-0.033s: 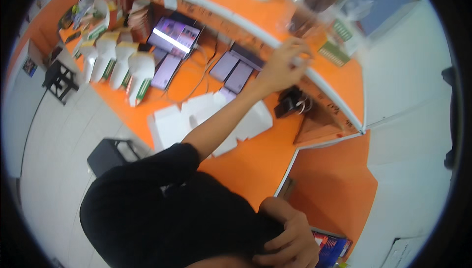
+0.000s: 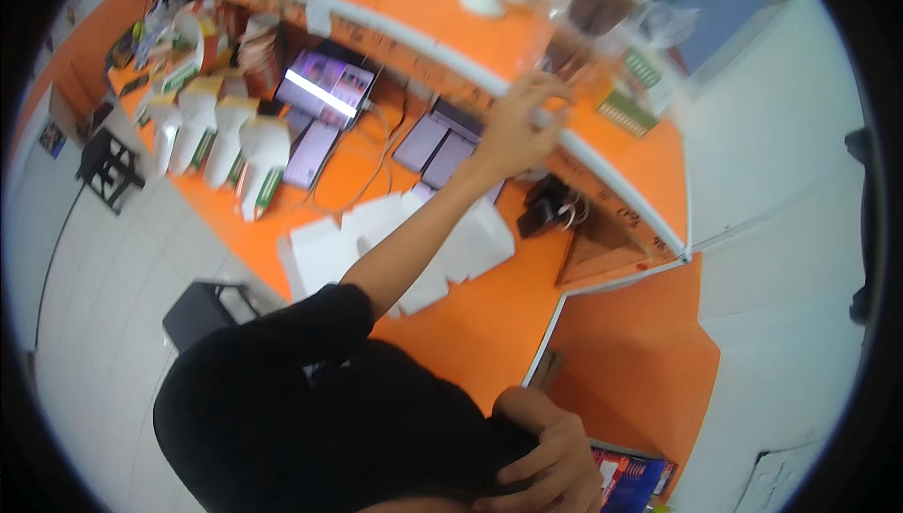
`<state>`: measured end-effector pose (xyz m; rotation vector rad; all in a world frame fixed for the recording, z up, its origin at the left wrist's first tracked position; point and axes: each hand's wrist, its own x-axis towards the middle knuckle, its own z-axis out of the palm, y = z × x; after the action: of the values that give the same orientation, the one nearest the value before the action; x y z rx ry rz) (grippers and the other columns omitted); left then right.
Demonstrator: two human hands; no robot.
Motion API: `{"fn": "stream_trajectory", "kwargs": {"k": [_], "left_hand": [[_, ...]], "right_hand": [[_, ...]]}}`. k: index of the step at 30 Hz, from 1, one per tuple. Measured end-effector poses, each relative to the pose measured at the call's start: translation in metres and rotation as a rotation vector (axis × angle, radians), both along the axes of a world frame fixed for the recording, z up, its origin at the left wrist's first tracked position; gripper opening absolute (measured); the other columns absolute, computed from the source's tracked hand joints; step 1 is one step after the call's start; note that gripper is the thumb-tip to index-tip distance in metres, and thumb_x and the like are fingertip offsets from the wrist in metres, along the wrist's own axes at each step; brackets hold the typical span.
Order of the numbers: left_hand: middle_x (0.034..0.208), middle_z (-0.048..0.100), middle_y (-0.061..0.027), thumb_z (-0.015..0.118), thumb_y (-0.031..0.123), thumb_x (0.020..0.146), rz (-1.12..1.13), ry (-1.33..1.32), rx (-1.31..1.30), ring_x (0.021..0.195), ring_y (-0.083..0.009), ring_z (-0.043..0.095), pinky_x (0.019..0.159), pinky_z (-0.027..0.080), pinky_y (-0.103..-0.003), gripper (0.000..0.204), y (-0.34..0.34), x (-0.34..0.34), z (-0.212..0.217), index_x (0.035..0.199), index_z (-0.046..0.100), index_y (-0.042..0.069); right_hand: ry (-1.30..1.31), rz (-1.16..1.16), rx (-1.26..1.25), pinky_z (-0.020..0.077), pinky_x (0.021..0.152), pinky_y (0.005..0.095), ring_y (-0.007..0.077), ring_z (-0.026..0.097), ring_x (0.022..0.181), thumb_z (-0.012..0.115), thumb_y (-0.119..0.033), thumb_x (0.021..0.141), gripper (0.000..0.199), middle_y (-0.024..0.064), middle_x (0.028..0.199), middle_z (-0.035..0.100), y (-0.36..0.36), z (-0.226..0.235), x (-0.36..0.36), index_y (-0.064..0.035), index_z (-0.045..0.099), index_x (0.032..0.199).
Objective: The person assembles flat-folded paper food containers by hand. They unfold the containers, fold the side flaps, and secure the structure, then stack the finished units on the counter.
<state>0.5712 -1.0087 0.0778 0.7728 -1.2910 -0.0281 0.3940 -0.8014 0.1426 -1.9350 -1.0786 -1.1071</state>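
My left arm, in a short black sleeve (image 2: 324,325), stretches over the desk to the raised ledge. At the ledge's edge my left hand (image 2: 513,132) has its fingers bent together around a small whitish thing (image 2: 541,119), too blurred to name. Just beyond those fingers a clear plastic bag (image 2: 571,47) with brown contents stands on the ledge. Low in the picture, my right hand (image 2: 555,466) rests against the black shirt, its fingers loosely bent and apart, with nothing visible in them. White unfolded cardboard (image 2: 324,254) lies on the desk under my left forearm.
Several phones or tablets (image 2: 310,154) lie by a lit screen (image 2: 324,88) with cables. White paper food scoops (image 2: 265,144) line the desk's left edge. A black adapter (image 2: 538,217) sits below the ledge, and a green-and-white box (image 2: 632,104) on it. Black stools (image 2: 202,315) stand left.
The whole view has shifted slightly, with desk and ledge lying a little further left. Both hands keep nearly the same pose.
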Motion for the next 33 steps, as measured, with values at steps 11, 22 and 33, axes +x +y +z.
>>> {"fn": "stream_trajectory", "kwargs": {"k": [11,22,33], "left_hand": [[0.126,0.052,-0.0255,0.08,0.034,0.073,0.011,-0.315,0.391,0.113,-0.0386,0.055,0.096,0.044,-0.042,0.109,-0.071,0.07,0.036,0.148,0.006,0.002],[0.109,0.06,-0.0215,0.081,0.037,0.071,-0.314,-0.56,0.563,0.099,-0.0327,0.06,0.087,0.047,-0.041,0.093,-0.131,0.092,0.044,0.136,0.027,0.0],[0.135,0.046,-0.0204,0.082,0.044,0.069,-0.392,-0.575,0.382,0.121,-0.0339,0.049,0.103,0.038,-0.041,0.099,-0.193,0.095,0.027,0.138,0.023,0.003]], "right_hand": [[0.303,-1.616,0.101,0.0482,0.085,0.0393,0.0287,0.056,0.107,0.076,-0.018,0.075,0.066,0.0125,0.124,0.054,-0.197,0.046,-0.024,-0.0055,0.044,0.131],[0.671,-1.95,0.168,0.049,0.081,0.0493,0.0448,0.06,0.1,0.084,-0.037,0.066,0.101,0.0295,0.115,0.057,-0.361,0.008,-0.02,-0.017,0.019,0.141],[0.618,-2.11,0.116,0.0456,0.088,0.0489,0.0465,0.057,0.107,0.076,-0.05,0.071,0.097,0.0298,0.114,0.059,-0.38,-0.003,0.009,-0.0182,0.02,0.143]]}}
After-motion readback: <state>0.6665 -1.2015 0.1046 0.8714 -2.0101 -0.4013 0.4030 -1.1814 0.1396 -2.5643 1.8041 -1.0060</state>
